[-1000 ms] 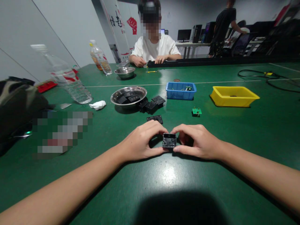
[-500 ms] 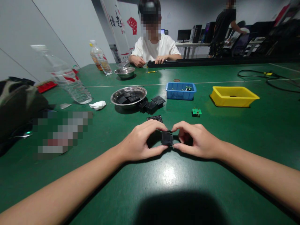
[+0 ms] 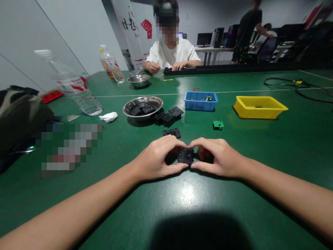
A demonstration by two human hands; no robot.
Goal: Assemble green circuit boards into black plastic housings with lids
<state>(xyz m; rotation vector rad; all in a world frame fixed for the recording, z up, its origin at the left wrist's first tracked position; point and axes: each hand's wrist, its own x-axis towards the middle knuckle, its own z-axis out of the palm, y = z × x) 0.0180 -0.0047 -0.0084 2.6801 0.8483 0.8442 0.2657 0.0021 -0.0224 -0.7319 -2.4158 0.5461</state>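
Note:
Between my two hands is a small black plastic housing part (image 3: 185, 156), a face with small round marks showing. My left hand (image 3: 161, 156) pinches it from the left, thumb at the near edge and fingers at the far edge. My right hand (image 3: 218, 155) grips its right side the same way. Just beyond my left hand lies a flat black plastic piece (image 3: 171, 132). Further off, several black plastic parts (image 3: 169, 116) lie beside a steel bowl (image 3: 125, 110) that holds more of them. A small green circuit board (image 3: 218, 124) rests beyond my right hand.
A blue bin (image 3: 200, 105) with small parts and a yellow bin (image 3: 260, 112) stand behind. Bottles (image 3: 78, 92), crumpled tissue (image 3: 108, 117) and a bag (image 3: 23, 121) are at left. Across the green table (image 3: 125, 215) a person (image 3: 171, 52) sits by a long black bar (image 3: 234, 68).
The black housing part has been turned between my fingers, so a different, wider face shows. Both hands have shifted slightly toward me and remain around it.

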